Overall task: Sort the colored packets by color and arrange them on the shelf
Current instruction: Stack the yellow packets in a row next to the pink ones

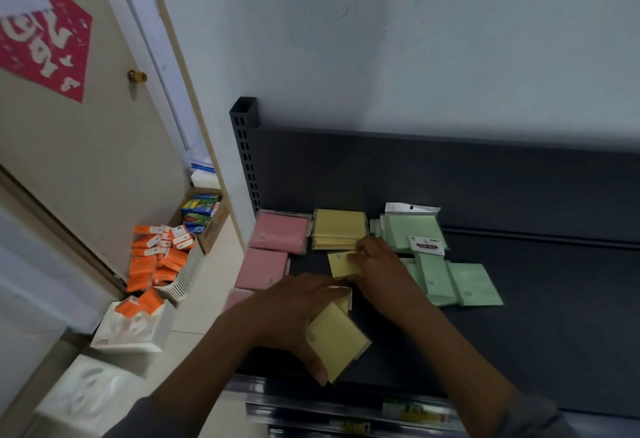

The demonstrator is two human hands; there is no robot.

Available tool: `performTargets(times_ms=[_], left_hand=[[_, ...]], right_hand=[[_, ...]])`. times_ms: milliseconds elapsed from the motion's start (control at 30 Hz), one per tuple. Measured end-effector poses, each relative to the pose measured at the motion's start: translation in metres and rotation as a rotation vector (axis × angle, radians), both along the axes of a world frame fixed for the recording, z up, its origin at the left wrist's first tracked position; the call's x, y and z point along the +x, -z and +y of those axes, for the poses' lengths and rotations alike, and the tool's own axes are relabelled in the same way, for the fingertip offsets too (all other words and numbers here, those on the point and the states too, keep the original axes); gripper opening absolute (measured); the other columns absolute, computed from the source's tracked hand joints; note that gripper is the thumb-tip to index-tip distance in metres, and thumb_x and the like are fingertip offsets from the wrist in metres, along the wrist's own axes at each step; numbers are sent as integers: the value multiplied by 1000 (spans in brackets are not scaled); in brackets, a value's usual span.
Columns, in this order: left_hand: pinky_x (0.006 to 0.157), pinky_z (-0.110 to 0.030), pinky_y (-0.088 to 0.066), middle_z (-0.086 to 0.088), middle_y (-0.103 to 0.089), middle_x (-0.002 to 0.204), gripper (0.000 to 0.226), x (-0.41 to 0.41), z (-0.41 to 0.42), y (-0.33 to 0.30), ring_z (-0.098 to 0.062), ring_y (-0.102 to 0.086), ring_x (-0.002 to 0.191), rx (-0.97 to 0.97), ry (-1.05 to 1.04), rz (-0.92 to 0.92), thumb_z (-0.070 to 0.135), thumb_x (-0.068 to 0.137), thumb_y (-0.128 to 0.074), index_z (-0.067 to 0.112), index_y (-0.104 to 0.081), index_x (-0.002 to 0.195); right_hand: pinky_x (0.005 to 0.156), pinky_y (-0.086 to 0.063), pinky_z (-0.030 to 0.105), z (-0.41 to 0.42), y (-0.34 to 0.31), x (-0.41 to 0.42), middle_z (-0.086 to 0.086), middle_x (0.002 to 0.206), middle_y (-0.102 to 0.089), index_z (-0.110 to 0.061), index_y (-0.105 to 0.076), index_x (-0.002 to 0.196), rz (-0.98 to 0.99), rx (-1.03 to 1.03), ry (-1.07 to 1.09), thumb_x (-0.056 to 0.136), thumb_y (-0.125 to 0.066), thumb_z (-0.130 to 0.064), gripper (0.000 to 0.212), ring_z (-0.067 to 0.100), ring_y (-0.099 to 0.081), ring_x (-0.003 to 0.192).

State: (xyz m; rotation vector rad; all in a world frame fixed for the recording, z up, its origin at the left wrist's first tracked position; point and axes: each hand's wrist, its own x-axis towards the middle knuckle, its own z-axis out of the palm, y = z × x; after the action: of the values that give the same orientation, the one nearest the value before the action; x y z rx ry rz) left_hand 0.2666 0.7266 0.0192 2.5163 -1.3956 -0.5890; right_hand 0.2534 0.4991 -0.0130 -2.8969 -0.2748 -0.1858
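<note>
On the dark shelf point(519, 316) lie packets grouped by colour. Pink packets point(280, 233) sit at the left, a yellow stack point(337, 228) stands at the back middle, and green packets point(433, 264) spread to the right. My left hand point(294, 309) grips a stack of yellow packets point(334, 337) near the shelf's front edge, thumb on its lower corner. My right hand point(381, 267) pinches a single yellow packet point(341, 264) just in front of the back yellow stack.
A white basket point(183, 274) of orange boxes stands on the floor to the left, beside white cartons point(138, 326). A cardboard box point(207, 219) with colourful packs sits by the door frame. A slotted shelf upright point(246, 153) rises at the back left.
</note>
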Motion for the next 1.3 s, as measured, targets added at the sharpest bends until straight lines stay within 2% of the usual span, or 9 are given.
performTargets(times_ms=[167, 300, 400, 567, 700, 800, 900, 1100, 1300], left_hand=[[118, -30, -18, 16, -21, 161, 107, 1, -1, 2, -8, -22, 144, -29, -14, -77, 79, 69, -70, 44, -17, 155], [113, -26, -24, 10, -30, 157, 94, 3, -4, -9, -10, -31, 138, -69, -78, -147, 73, 77, -67, 29, -33, 153], [110, -24, -23, 9, -31, 158, 81, 1, -6, -15, -11, -32, 137, -73, -62, -205, 67, 87, -61, 28, -34, 153], [114, -23, -12, 15, -21, 163, 107, -5, -1, -10, -8, -22, 146, -35, -46, -157, 74, 69, -74, 38, -22, 156], [111, -25, -22, 9, -30, 159, 98, -6, -1, -11, -12, -31, 140, -34, -88, -207, 65, 72, -77, 31, -30, 152], [104, -26, -30, 5, -41, 149, 90, -8, -3, -13, -13, -40, 130, -48, -166, -191, 65, 75, -74, 26, -36, 146], [104, -28, -33, 5, -45, 146, 88, -9, -2, -11, -13, -42, 129, -86, -211, -181, 63, 76, -75, 30, -35, 146], [108, -29, -28, 6, -44, 148, 102, -6, -4, -3, -15, -41, 132, -100, -194, -244, 65, 72, -74, 35, -24, 155], [98, -25, -39, 11, -53, 140, 96, -1, 2, -9, -12, -53, 118, -249, -308, -187, 61, 68, -78, 44, -30, 149]], right_hand=[[94, -49, 41, 1, -2, -5, 7, 131, -56, -10, -71, 110, 28, 9, -5, 91, -65, -26, 26, 27, -50, 120], [98, -47, 35, 2, -6, -11, 6, 135, -59, -8, -70, 114, 96, 38, -7, 91, -66, -27, 30, 24, -43, 132], [95, -45, 30, 1, -8, -13, 3, 123, -63, -13, -67, 117, 117, 74, 20, 87, -73, -33, 37, 18, -45, 125], [95, -42, 30, -3, -8, -18, 2, 120, -61, -20, -63, 125, 98, 137, 63, 80, -78, -43, 53, 20, -45, 117], [95, -41, 33, -6, -10, -22, 3, 119, -54, -21, -57, 133, 54, 127, 140, 77, -76, -51, 67, 22, -41, 115], [92, -39, 30, -11, -15, -27, 2, 114, -50, -22, -60, 129, 39, 151, 202, 77, -75, -46, 59, 22, -40, 112], [84, -36, 26, -16, -23, -32, 0, 107, -46, -20, -65, 106, 6, 193, 252, 74, -76, -37, 38, 23, -44, 109], [81, -26, 18, -16, -41, -49, -3, 106, -46, -12, -64, 107, -46, 318, 306, 80, -78, -33, 37, 10, -36, 102], [91, -36, 25, -15, -35, -73, -6, 116, -50, -24, -60, 124, 36, 396, 304, 81, -77, -40, 49, 12, -42, 110]])
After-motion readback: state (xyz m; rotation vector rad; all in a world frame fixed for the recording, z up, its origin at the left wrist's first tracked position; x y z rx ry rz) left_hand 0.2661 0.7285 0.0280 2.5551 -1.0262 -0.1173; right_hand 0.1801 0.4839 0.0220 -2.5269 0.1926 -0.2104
